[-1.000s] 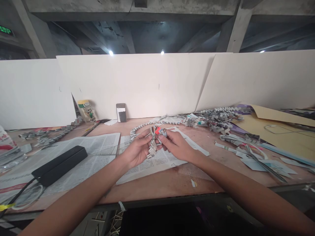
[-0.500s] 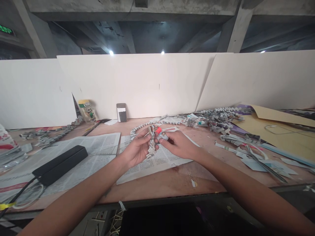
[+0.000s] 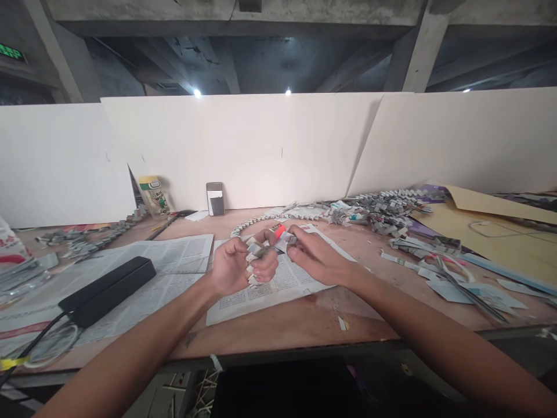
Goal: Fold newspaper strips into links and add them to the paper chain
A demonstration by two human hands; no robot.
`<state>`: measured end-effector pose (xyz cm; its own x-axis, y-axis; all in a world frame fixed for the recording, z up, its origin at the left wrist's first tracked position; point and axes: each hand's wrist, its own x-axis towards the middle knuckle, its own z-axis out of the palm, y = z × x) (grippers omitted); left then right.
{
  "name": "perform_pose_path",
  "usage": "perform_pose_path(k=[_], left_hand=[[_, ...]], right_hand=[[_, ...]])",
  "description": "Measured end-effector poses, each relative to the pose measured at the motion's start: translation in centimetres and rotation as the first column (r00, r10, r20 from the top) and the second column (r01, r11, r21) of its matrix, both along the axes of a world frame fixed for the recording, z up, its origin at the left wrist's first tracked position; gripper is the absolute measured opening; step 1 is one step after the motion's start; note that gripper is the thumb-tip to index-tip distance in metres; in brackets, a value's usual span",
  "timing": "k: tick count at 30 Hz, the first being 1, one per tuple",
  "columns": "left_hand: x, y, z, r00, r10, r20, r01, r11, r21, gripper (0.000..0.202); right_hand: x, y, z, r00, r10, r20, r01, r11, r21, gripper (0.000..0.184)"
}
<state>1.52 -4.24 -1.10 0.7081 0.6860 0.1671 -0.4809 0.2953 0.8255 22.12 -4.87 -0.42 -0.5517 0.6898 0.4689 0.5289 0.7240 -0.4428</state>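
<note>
My left hand (image 3: 230,268) is closed around a short folded-paper chain (image 3: 253,277), whose zigzag links hang below the fingers. Close beside it, the fingers of my right hand (image 3: 319,256) pinch a small pale folded paper strip (image 3: 287,238). A bright orange-red piece (image 3: 279,231) shows between the two hands; I cannot tell which hand holds it. Behind them a longer folded-paper chain (image 3: 261,219) curves across the table. Under both hands lies a newspaper sheet (image 3: 296,281).
At left are a black box-shaped case (image 3: 107,290) with a cable and another paper chain (image 3: 102,241). A yellow-lidded container (image 3: 152,194) and a phone (image 3: 214,199) stand by the white panel (image 3: 243,151). Paper chains are heaped (image 3: 383,212) at back right, near scissors (image 3: 470,293).
My left hand has turned and its fingers have curled in over the paper chain, which sits slightly further left. My right hand has stayed nearly in place, its fingers shifting a little.
</note>
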Motion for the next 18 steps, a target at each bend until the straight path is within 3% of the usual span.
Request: perform_pose_path(k=[6,13,18], left_hand=[[-1.2,0.1,0.7,0.913,-0.319,-0.255,0.339,0.94,0.039,0.033],[-1.7,0.3,0.7,0.825,-0.454,-0.337,0.476,0.879,-0.019,0.038],[-1.9,0.7,0.4,0.801,-0.493,-0.339,0.501,0.863,-0.068,0.035]], right_hand=[[0.0,-0.5,-0.2,0.988,0.037,-0.149,-0.032,0.999,0.037,0.036],[0.1,-0.2,-1.0,0.983,0.067,-0.171,-0.059,0.997,0.052,0.024],[0.0,-0.6,-0.7,0.993,0.042,-0.108,-0.039,0.999,0.023,0.023]])
